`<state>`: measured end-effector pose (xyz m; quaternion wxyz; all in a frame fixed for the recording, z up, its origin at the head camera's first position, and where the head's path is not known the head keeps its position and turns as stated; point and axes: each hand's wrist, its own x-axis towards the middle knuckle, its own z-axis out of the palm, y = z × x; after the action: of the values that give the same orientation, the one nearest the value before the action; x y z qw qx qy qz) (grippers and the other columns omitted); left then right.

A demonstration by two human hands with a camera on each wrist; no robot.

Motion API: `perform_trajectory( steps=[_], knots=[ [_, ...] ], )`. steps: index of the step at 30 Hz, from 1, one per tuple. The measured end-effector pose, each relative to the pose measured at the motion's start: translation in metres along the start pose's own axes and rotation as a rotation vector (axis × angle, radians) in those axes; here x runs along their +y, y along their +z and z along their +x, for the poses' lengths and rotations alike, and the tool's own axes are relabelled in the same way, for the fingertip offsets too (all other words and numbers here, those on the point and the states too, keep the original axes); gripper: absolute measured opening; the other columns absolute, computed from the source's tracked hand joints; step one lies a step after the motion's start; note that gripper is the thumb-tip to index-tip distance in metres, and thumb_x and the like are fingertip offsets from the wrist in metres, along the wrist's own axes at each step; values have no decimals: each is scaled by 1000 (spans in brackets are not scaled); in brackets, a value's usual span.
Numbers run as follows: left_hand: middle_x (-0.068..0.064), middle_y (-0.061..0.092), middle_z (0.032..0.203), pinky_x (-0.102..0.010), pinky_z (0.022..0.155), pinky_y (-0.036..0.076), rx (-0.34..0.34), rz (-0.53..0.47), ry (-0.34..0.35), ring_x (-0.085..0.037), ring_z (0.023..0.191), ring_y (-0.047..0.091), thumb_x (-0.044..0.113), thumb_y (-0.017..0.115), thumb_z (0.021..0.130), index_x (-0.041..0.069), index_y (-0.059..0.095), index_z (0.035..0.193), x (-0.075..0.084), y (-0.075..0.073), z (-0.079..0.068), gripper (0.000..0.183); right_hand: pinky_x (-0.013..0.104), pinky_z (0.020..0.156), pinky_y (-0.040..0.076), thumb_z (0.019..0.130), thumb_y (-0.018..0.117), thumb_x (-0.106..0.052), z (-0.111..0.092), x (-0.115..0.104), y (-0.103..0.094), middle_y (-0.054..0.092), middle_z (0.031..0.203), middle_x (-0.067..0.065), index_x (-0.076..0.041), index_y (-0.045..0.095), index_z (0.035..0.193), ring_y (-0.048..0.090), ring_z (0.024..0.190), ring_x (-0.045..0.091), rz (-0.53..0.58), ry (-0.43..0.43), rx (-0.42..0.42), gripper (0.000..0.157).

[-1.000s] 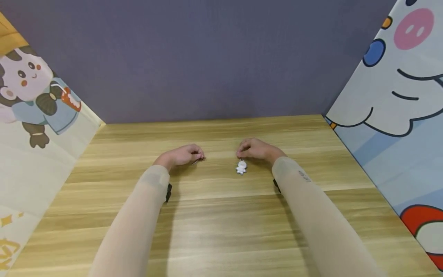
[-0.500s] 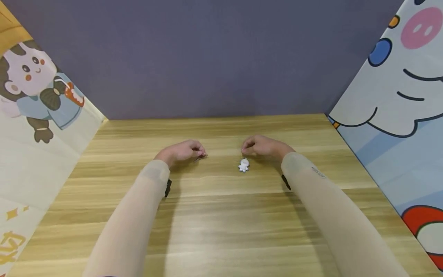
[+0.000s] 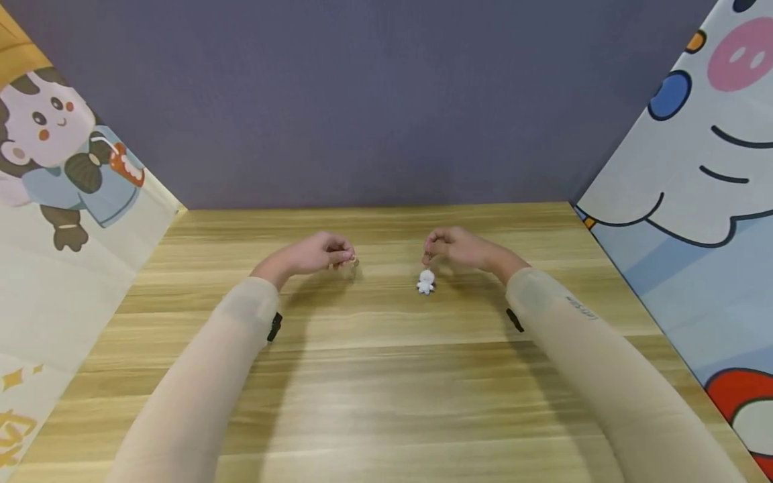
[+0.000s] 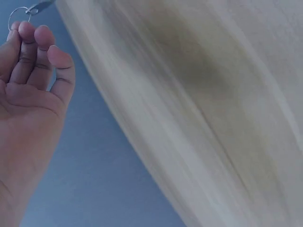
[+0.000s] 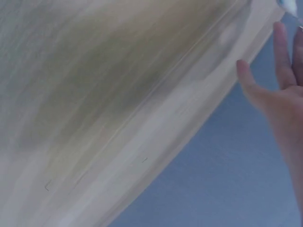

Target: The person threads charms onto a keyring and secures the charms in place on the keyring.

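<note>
My left hand (image 3: 317, 253) pinches a thin metal key ring (image 4: 19, 19) between thumb and fingertips, above the wooden table. A flat grey metal piece, shaped like the head of a key (image 4: 40, 6), is threaded on the ring; its far end runs out of the left wrist view. Level with it on the right, my right hand (image 3: 461, 248) pinches the top of a keychain. From that keychain hangs a small white doll-like charm (image 3: 425, 282), below the fingertips. Only a pale bit of the charm (image 5: 289, 6) shows at the corner of the right wrist view.
The light wooden table (image 3: 386, 389) extends under both hands. A dark grey-purple panel (image 3: 374, 100) rises at its far edge. Printed cartoon panels stand along the left side (image 3: 60, 288) and right side (image 3: 676, 201).
Both hands have risen and drawn slightly farther apart. The white charm, lying near the table half a second ago, now hangs from the right hand; the key ring has come up with the left.
</note>
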<state>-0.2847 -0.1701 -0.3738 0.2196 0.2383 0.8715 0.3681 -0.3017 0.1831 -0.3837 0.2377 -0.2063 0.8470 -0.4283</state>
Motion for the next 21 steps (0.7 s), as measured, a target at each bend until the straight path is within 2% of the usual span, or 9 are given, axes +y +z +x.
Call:
perform_trajectory(
  steps=[4,6,9,11,16,21],
  knots=[
    [-19,67,99,-43,79,50,-14,-7,8,-38,92,60,18,51,114,0,70,116,8,-3,-3,26,53,111,53,115,49,-23,-1,-5,-1,74,103,14,6,58,123,74,114,32,80,-2,1,31],
    [-20,68,99,-45,80,50,-19,-14,7,-41,93,60,17,51,113,1,70,116,11,-3,-4,25,50,105,56,114,51,-25,-3,-7,-2,72,98,14,4,59,122,74,109,35,111,8,-2,31],
    [-19,68,100,-45,82,50,-30,-15,4,-42,96,60,15,50,114,3,71,116,15,-4,-4,24,47,101,57,112,56,-28,-7,-9,-4,72,93,13,-1,65,117,74,105,39,94,13,17,28],
    [-19,68,100,-45,82,50,-36,-10,5,-43,96,60,14,50,114,3,70,117,17,-4,-4,24,49,102,55,110,62,-30,-9,-11,-5,74,90,11,-3,70,113,75,102,38,65,12,43,28],
    [-20,68,100,-44,80,51,-42,14,19,-38,93,61,11,48,114,-2,69,120,22,-8,-7,26,55,113,49,103,73,-32,-13,-16,-10,82,89,6,-3,79,110,78,96,25,21,20,97,31],
    [-14,68,96,-38,78,51,-49,24,30,-28,87,61,9,48,113,-3,69,117,24,-13,-9,24,56,116,48,101,75,-27,-16,-21,-14,84,99,6,-3,81,114,79,101,21,51,30,70,27]
  ],
)
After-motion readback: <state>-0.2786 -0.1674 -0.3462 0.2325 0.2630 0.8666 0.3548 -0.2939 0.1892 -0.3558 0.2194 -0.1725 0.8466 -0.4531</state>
